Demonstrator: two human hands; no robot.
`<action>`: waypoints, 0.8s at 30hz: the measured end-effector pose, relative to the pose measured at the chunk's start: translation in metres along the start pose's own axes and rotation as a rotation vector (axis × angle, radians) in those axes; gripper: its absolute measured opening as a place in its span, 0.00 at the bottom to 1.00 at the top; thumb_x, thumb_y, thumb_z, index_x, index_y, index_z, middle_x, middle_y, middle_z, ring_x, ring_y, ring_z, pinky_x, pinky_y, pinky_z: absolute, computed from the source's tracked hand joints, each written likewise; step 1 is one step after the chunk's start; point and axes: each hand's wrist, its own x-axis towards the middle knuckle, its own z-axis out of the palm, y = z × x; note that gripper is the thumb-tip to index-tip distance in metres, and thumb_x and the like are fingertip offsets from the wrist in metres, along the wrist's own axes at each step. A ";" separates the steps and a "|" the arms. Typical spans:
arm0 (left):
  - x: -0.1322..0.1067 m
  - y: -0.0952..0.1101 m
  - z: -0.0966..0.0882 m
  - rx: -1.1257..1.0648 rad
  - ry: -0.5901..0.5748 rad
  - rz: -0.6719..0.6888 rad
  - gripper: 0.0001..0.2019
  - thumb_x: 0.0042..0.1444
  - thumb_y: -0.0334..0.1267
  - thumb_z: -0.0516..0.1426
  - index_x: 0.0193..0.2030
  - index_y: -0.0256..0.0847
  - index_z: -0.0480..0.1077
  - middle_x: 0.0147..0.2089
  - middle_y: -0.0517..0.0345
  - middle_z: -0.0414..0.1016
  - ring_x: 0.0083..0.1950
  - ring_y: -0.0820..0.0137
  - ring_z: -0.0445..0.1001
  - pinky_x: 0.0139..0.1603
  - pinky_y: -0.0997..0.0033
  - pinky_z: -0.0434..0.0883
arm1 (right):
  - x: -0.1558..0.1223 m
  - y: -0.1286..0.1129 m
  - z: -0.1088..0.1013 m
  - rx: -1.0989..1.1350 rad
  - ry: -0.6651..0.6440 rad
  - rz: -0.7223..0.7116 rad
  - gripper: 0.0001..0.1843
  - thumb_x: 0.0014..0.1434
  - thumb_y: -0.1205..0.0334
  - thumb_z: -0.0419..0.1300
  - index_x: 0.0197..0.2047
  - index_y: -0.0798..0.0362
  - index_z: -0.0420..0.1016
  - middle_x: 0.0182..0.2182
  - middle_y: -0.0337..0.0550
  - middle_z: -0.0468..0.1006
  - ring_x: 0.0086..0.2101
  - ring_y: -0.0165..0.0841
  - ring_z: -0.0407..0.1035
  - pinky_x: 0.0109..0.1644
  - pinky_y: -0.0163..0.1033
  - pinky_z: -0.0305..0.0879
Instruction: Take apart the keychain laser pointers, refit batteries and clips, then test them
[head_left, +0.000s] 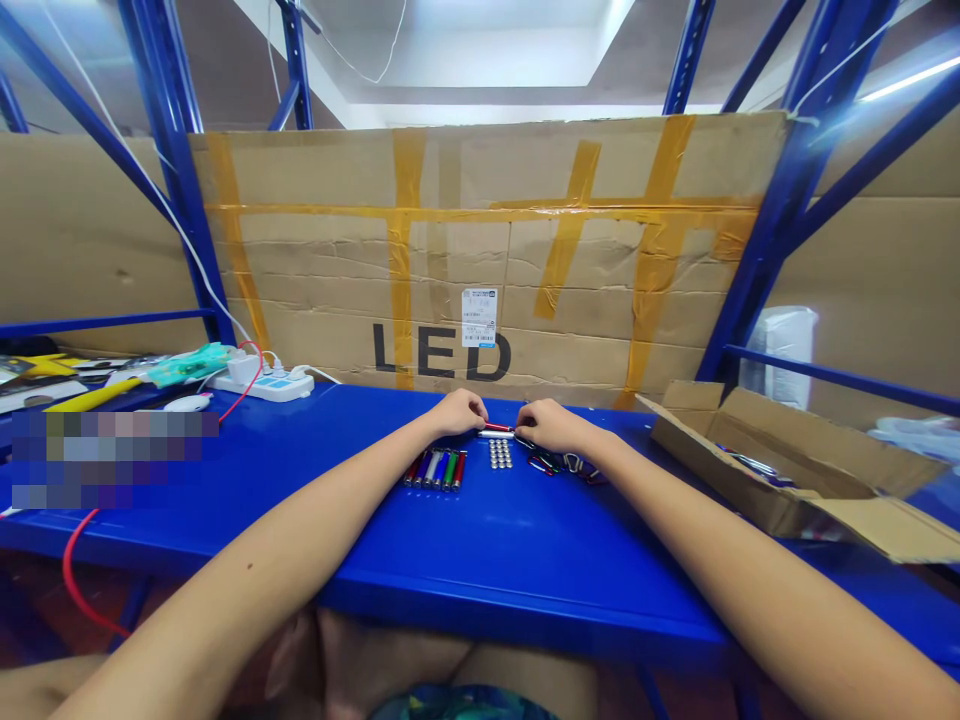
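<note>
My left hand [459, 412] is closed, its fingertips pinching the left end of a slim red metal tube [498, 428]. A silver tube [496, 435] lies just in front of it. At the right ends of these tubes, my right hand [553, 426] has its fingers curled together; what they grip is hidden. Small round silver button cells [500, 455] stand in neat rows below the tubes. Beside my left forearm lies a row of several coloured metal tubes [435, 470], in red, blue, silver and green. Several carabiners [574, 464] lie loosely under my right wrist.
An open cardboard box [757, 470] with metallic items inside stands on the right of the blue table [480, 560]. At left are a white power strip [270, 383], a red cable [71, 560] and assorted tools. A large cardboard sheet [322, 270] closes off the back between blue posts.
</note>
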 end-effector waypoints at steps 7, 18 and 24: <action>-0.003 0.004 0.000 -0.011 -0.013 -0.007 0.05 0.43 0.29 0.59 0.30 0.36 0.76 0.30 0.56 0.78 0.33 0.70 0.73 0.36 0.72 0.67 | -0.003 0.000 -0.002 0.036 -0.055 0.013 0.09 0.55 0.59 0.60 0.35 0.54 0.79 0.34 0.45 0.82 0.32 0.34 0.73 0.33 0.35 0.61; -0.012 0.018 -0.003 0.022 -0.155 0.055 0.15 0.43 0.35 0.61 0.39 0.36 0.80 0.36 0.54 0.80 0.36 0.68 0.73 0.38 0.71 0.68 | -0.003 0.000 -0.004 0.021 -0.075 0.039 0.08 0.53 0.63 0.61 0.36 0.54 0.81 0.35 0.46 0.82 0.33 0.35 0.73 0.34 0.34 0.62; -0.013 0.017 -0.002 0.008 -0.148 0.039 0.14 0.43 0.33 0.60 0.39 0.35 0.80 0.36 0.54 0.80 0.35 0.68 0.73 0.38 0.70 0.67 | -0.003 0.001 -0.003 0.025 -0.061 0.059 0.08 0.54 0.61 0.62 0.34 0.54 0.80 0.33 0.46 0.82 0.32 0.35 0.73 0.32 0.35 0.61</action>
